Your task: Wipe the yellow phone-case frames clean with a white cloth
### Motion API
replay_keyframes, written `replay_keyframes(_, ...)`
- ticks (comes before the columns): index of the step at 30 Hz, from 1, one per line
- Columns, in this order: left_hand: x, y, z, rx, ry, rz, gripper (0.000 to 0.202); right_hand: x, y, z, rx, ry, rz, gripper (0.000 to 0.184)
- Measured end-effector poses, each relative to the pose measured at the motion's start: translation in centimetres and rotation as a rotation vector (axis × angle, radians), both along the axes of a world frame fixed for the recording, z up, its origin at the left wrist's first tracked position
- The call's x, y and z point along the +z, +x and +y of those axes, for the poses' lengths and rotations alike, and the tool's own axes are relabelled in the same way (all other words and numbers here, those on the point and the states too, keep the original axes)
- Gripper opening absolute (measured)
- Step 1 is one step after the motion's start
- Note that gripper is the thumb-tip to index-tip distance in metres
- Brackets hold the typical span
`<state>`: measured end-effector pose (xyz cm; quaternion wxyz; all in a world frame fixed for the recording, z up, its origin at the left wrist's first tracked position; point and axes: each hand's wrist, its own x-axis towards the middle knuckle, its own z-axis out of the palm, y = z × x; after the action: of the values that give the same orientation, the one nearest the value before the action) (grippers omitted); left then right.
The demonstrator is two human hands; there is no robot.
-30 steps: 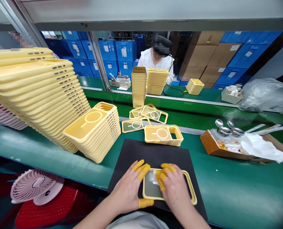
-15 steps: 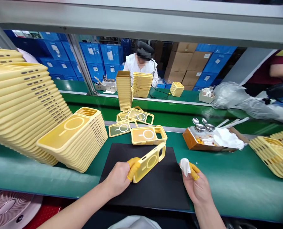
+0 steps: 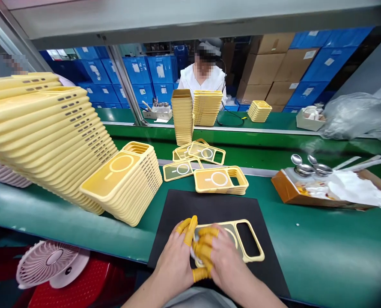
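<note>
A yellow-framed phone case (image 3: pixel 239 244) with a clear back and a ring on it lies flat on the black mat (image 3: pixel 180 201). My left hand (image 3: pixel 174 256) grips its left end, with yellow finger cots on the fingers. Over the left part of the case, my right hand (image 3: pixel 225 259) is closed and slightly blurred, also in yellow finger cots. A bit of white wipe (image 3: pixel 193 253) shows between the hands, under the right fingers; most of it is hidden.
Tall stacks of yellow cases (image 3: pixel 62 141) and a shorter stack (image 3: pixel 126 188) stand left. Beyond the mat lie a small pile of cases (image 3: pixel 218 179) and several loose ones. An orange-sided box (image 3: pixel 285 190) with wipes and metal cups sits right. A person (image 3: pixel 200 79) works opposite.
The case has gone from raised and tilted in my left hand to flat on the mat. My right hand has moved left onto it with the white wipe. The view has shifted.
</note>
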<state>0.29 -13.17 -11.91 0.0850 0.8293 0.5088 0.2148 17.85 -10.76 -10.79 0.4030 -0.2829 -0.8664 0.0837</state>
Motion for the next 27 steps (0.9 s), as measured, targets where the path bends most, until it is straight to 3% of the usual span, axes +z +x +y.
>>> replay_keyframes(2,0.2,0.1,0.2,0.010,-0.020,-0.006,0.102,-0.1,1.0,-0.5,0.041,0.025,-0.035,0.020)
replay_keyframes(6,0.7,0.4,0.3,0.008,-0.031,-0.002,0.110,-0.4,4.7,1.2,-0.313,0.074,-0.039,0.016)
replay_keyframes(9,0.8,0.6,0.2,0.024,0.002,0.028,0.107,-0.5,5.2,2.4,-0.513,0.094,-0.117,0.014)
replay_keyframes(11,0.8,0.6,0.1,0.028,0.012,0.048,0.104,-0.7,4.9,1.7,-0.586,0.115,-0.171,0.016)
replay_keyframes(14,0.7,0.6,0.1,0.027,0.018,0.057,0.102,-1.1,5.2,-1.1,-0.584,0.154,-0.177,0.021)
replay_keyframes(17,0.7,0.6,0.2,0.024,0.017,0.056,0.105,-1.3,4.9,-3.3,-0.433,0.188,-0.092,0.020)
replay_keyframes(20,0.4,0.6,0.1,0.030,0.020,0.062,0.103,-1.0,2.2,-2.6,-0.187,0.105,-0.066,0.020)
replay_keyframes(22,0.3,0.6,0.0,0.035,0.036,0.073,0.093,-0.7,0.1,-0.7,-0.107,0.091,-0.089,0.020)
replay_keyframes(24,0.3,0.6,-0.1,0.046,0.038,0.071,0.089,-0.5,-0.9,1.3,-0.188,0.138,-0.109,0.019)
replay_keyframes(27,0.7,0.8,-0.2,0.074,0.012,0.056,0.099,-0.4,0.6,2.7,-0.443,0.197,-0.159,0.018)
